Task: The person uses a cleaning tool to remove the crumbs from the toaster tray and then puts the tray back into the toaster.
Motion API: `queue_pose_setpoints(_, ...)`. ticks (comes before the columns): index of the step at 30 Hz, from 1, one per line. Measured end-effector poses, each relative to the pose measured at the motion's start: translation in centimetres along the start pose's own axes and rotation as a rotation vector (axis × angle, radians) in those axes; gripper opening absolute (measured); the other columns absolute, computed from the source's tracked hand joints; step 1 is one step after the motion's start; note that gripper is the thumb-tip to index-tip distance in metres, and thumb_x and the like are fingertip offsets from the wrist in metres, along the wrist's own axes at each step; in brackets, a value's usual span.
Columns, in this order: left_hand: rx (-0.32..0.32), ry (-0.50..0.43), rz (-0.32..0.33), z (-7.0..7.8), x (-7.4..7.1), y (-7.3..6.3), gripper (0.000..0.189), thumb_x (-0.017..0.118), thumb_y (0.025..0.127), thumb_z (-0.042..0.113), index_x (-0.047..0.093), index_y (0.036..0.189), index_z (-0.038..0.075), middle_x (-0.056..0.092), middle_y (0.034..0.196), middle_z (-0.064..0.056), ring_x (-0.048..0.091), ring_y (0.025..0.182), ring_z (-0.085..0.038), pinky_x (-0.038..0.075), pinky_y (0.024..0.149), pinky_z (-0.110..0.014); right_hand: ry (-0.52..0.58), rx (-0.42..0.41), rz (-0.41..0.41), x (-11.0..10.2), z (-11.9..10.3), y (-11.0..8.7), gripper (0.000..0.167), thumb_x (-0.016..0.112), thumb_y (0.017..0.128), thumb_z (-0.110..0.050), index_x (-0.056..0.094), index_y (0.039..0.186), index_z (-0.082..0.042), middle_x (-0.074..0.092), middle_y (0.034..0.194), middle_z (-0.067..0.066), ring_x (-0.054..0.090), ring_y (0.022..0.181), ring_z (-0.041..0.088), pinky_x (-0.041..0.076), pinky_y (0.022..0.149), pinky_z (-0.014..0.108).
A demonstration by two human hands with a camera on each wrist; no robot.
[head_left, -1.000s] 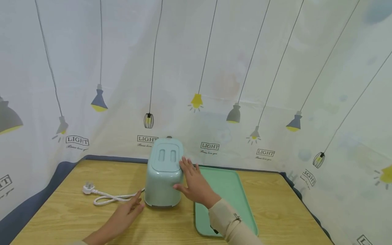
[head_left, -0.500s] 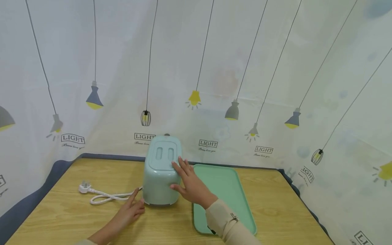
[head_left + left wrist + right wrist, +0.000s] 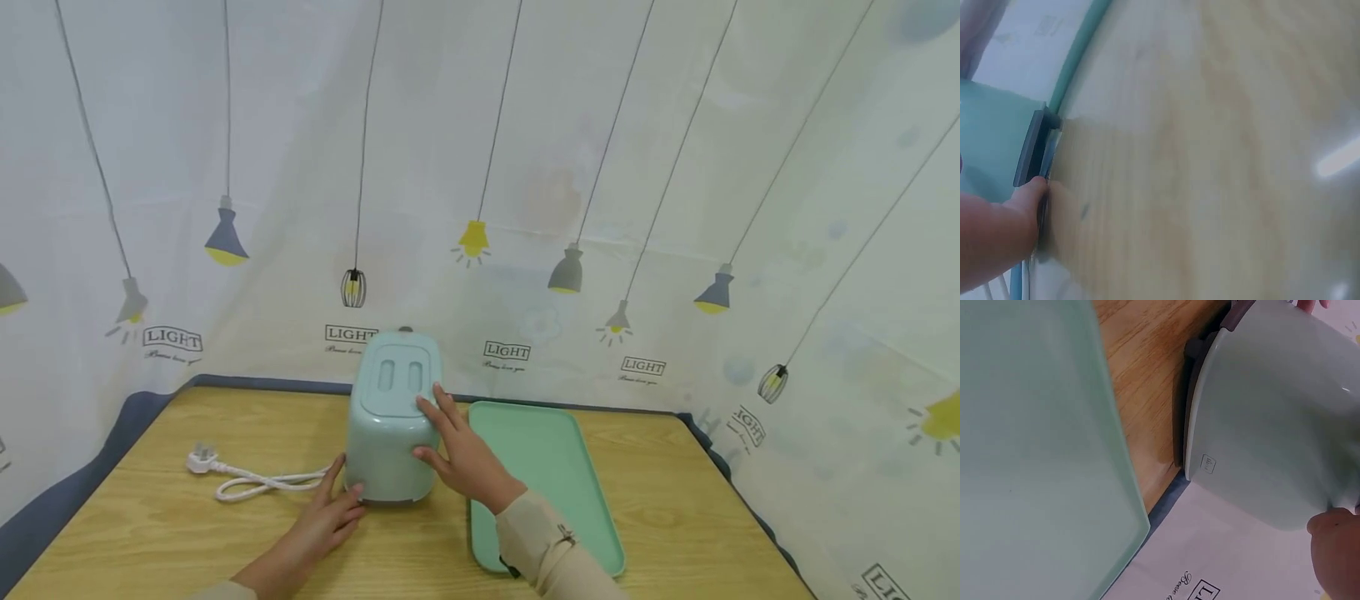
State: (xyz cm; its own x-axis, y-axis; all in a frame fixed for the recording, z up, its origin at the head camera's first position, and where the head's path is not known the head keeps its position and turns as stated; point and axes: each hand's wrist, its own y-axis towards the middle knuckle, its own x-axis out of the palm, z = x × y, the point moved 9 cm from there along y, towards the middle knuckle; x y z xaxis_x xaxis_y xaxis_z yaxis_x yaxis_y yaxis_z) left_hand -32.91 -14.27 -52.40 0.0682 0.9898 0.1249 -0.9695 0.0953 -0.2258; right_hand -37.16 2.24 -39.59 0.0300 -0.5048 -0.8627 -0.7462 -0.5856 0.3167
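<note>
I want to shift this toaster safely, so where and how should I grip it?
Grip the toaster low, probably best with a palm from each long side: it stands upright, with broad smooth walls, while its lid looks separate.

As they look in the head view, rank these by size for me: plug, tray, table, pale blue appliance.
1. Wooden table: largest.
2. Green tray and pale blue appliance: too close to rank, since the right sleeve covers part of the tray.
3. White plug: smallest.
</note>
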Motion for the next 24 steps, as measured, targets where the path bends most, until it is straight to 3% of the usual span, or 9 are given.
queue_pose_setpoints(6,-0.009,-0.093,-0.018,-0.4,0.7,0.2,0.082,0.047,0.102,0.029,-0.016,0.154,0.021,0.029,0.142,-0.042,0.046,0.129,-0.04,0.032,0.112,-0.055,0.02,0.017,0.046,0.0,0.1,0.0,0.069,0.053,0.093,-0.045,0.027,0.153,-0.023,0.01,0.164,0.005,0.028,0.145,0.031,0.041,0.107,0.05)
queue_pose_setpoints(12,-0.003,-0.138,0.006,-0.7,0.9,0.3,0.081,0.047,0.102,0.029,-0.017,0.153,0.024,0.036,0.134,-0.037,0.056,0.116,-0.029,0.035,0.11,-0.054,-0.023,0.005,0.106,-0.1,-0.1,-0.1,0.065,0.054,0.094,-0.044,0.032,0.15,-0.022,0.017,0.162,0.007,0.038,0.14,0.031,0.045,0.102,0.049)
queue_pose_setpoints(18,0.006,-0.142,0.035,-0.7,1.2,0.4,0.08,0.046,0.103,0.028,-0.016,0.153,0.023,0.033,0.136,-0.035,0.059,0.106,-0.022,0.043,0.105,-0.046,-0.099,-0.013,0.163,-0.3,-0.2,-0.3,0.062,0.053,0.093,-0.047,0.036,0.148,-0.022,0.024,0.16,0.008,0.046,0.134,0.031,0.053,0.088,0.046)
queue_pose_setpoints(24,0.039,-0.084,0.074,-0.1,1.6,0.7,0.079,0.041,0.104,0.032,-0.02,0.152,0.019,0.022,0.142,-0.041,0.062,0.102,-0.023,0.053,0.091,-0.04,-0.138,-0.038,0.191,-0.5,-0.1,0.2,0.065,0.044,0.092,-0.056,0.037,0.146,-0.022,0.025,0.16,0.005,0.036,0.141,0.03,0.054,0.087,0.047)
